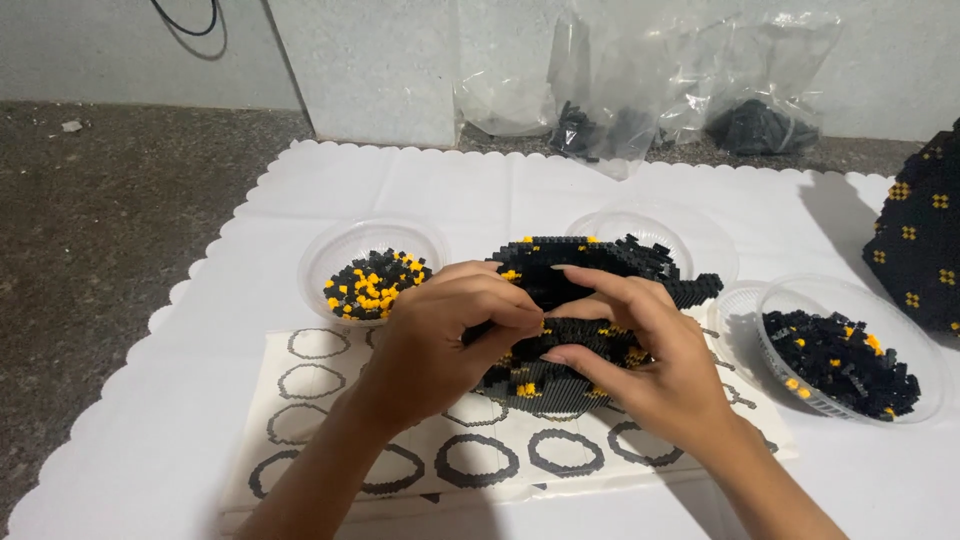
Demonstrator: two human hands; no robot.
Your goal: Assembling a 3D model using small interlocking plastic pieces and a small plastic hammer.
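- Nearest the camera: two bare forearms come up from the bottom edge and meet over a printed sheet (420, 455) of ring-shaped outlines. The sheet lies flat under the work, likely as a pattern to be read while building.
- Left hand (440, 335): fingers curled narrow, thumb and forefinger pinched against the near upper edge of a rounded black brick model (560, 330). The grip looks like bracing as much as holding.
- Right hand (640, 350): fingers spread a little wider, cupping the model's right flank, with the forefinger reaching across its top towards the left fingertips. I cannot tell whether a loose piece sits between the fingertips.
- The model stands on the sheet in the middle of the white scallop-edged cover (200, 400) on the surface. It is built of small black bricks with a few yellow ones showing, and a layered rim flares out behind the hands.
- Left of the model, just beside the hand: a clear plastic bowl (340, 245) of mixed yellow and black pieces, within easy reach of the left hand.
- Right of it: another clear bowl (900, 320) of mostly black pieces with a few yellow, stacked partly over an empty dish.
- Behind the model: a further clear bowl (700, 235), contents hidden by the model.
- Far right edge: a finished-looking black piece with yellow flower marks (920, 240), set well apart from the work.
- Back by the wall: clear plastic bags (640, 100) holding dark pieces, off the cover.
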